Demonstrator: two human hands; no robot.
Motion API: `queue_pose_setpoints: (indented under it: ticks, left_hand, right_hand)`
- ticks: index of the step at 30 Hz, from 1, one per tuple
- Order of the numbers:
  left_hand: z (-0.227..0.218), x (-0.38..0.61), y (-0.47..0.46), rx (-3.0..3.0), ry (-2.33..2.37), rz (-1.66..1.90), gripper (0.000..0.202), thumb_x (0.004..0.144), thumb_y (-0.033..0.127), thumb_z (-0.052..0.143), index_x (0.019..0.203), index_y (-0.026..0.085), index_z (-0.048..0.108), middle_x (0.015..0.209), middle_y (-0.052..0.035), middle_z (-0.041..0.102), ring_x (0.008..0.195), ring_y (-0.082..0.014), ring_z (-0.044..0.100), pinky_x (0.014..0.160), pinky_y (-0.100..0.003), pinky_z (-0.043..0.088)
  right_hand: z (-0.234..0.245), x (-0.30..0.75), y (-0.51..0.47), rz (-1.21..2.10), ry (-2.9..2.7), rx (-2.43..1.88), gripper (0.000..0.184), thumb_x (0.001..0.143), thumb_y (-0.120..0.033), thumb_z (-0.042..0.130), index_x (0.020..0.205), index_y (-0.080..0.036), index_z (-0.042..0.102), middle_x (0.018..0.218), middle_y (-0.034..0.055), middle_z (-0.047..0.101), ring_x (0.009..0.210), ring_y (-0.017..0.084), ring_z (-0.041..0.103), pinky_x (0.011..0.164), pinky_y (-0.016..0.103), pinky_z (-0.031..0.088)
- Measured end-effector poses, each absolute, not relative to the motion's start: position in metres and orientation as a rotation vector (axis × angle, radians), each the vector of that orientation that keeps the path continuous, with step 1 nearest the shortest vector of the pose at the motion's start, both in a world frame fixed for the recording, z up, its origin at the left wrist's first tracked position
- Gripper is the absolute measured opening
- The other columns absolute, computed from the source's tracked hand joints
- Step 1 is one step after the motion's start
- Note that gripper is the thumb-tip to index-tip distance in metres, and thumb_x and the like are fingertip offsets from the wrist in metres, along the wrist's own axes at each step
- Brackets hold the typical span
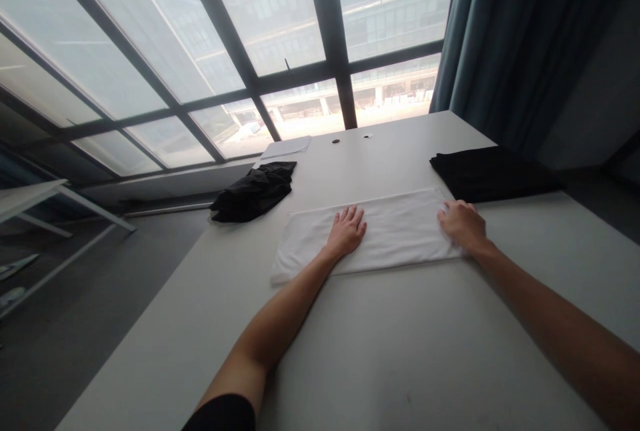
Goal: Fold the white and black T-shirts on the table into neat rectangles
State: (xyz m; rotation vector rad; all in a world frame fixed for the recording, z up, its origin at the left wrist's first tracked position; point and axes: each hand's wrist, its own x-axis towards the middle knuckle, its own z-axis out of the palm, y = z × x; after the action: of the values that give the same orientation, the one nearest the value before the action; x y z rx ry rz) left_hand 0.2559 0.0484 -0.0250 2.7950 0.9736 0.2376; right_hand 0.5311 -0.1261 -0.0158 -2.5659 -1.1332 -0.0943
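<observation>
"What do you have hold of?"

"My left grip (346, 231) has hold of nothing: it's flat, fingers a little apart, palm down on the white cloth (400, 231). My right grip (464, 221) is half curled over the cloth's right end; I can't tell whether any fabric is pinched underneath."

"Where does the cloth lie?"

"Straight ahead of me on the white bench (380, 351), a long flat strip running left to right, its left end a bit rumpled."

"How will it handle?"

"Light and soft, I'd judge, not fragile, with little stiffness of its own, so it will crease easily and any layers could slide. I'd take it by the corners, thumb and fingers round the full thickness, with a flat palm steadying the middle."

"And around it?"

"A flat black cloth (493, 174) near my right grip, a crumpled dark cloth (256, 191) at the bench's left edge, what looks like paper (287, 147) farther off, then the window (273, 11), with a blue curtain (480, 44) far right."
</observation>
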Motion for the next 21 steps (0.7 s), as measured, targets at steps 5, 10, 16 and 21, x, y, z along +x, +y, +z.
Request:
queue_pose_setpoints:
  ticks: [5,10,16,21]
  left_hand:
    - [-0.025,0.256,0.048,2.798,0.983,0.23,0.055,0.104,0.043,0.034,0.154,0.021,0.039,0.165,-0.0104,0.026,0.153,-0.0298,0.019,0.123,-0.053,0.015]
    - [-0.025,0.256,0.048,2.779,0.973,0.229,0.055,0.104,0.043,0.035,0.155,0.021,0.038,0.165,-0.0107,0.027,0.153,-0.0295,0.019,0.123,-0.053,0.014]
    - [-0.023,0.256,0.048,2.773,0.967,0.233,0.055,0.104,0.043,0.034,0.154,0.02,0.039,0.165,-0.0113,0.027,0.153,-0.0303,0.019,0.123,-0.053,0.014]
    - [-0.023,0.255,0.048,2.758,0.964,0.25,0.054,0.104,0.044,0.034,0.154,0.023,0.04,0.165,-0.0103,0.027,0.153,-0.0296,0.019,0.123,-0.053,0.014]
  right_hand:
    - [-0.015,0.54,-0.125,-0.009,-1.093,-2.558,0.047,0.091,-0.039,0.052,0.126,-0.013,0.068,0.121,0.0195,0.069,0.111,0.034,0.063,0.085,0.039,0.05]
    - [-0.014,0.565,-0.121,0.165,-1.011,-2.497,0.049,0.085,-0.04,0.063,0.123,-0.01,0.07,0.115,0.0195,0.072,0.107,0.033,0.067,0.087,0.037,0.05]
    - [0.003,0.583,-0.125,0.488,-0.844,-2.437,0.029,0.081,-0.04,0.071,0.082,-0.011,0.074,0.083,0.0148,0.073,0.078,0.026,0.07,0.067,0.033,0.052]
    - [0.01,0.585,-0.138,0.869,-0.664,-2.159,0.025,0.083,-0.036,0.072,0.075,-0.012,0.069,0.066,0.0087,0.068,0.053,0.017,0.06,0.05,0.029,0.049]
